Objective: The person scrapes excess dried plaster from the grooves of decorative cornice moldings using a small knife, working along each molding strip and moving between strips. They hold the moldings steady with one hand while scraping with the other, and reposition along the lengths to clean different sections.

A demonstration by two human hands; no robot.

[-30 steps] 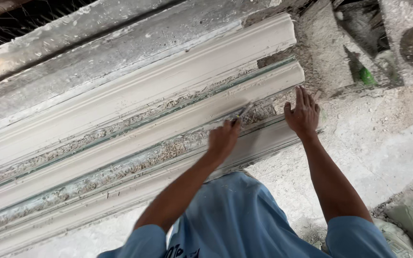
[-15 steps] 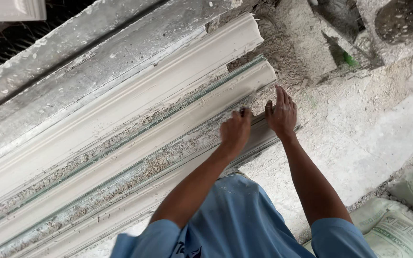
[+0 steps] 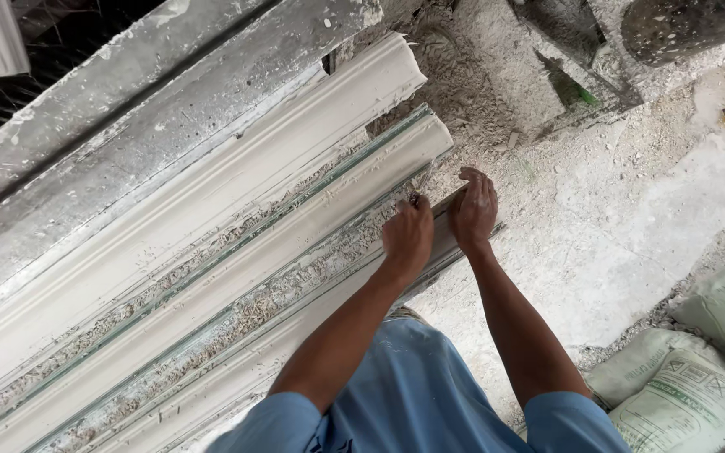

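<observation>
The left hand (image 3: 409,237) is closing in a fist round a thin blade (image 3: 420,186), scraping the near white moulding (image 3: 312,310) at its end, while the right hand (image 3: 473,210) is pressing flat beside it, so steady downward bracing seems needed.

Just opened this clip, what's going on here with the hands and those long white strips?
A person in a blue shirt leans over long white plaster mouldings lying side by side on a crusted bench. The left hand is closed around a small thin tool, its tip at the end of the nearest moulding. The right hand lies flat on that same end. Plaster crumbs fill the gaps between strips. Sacks sit on the floor at the right.
</observation>
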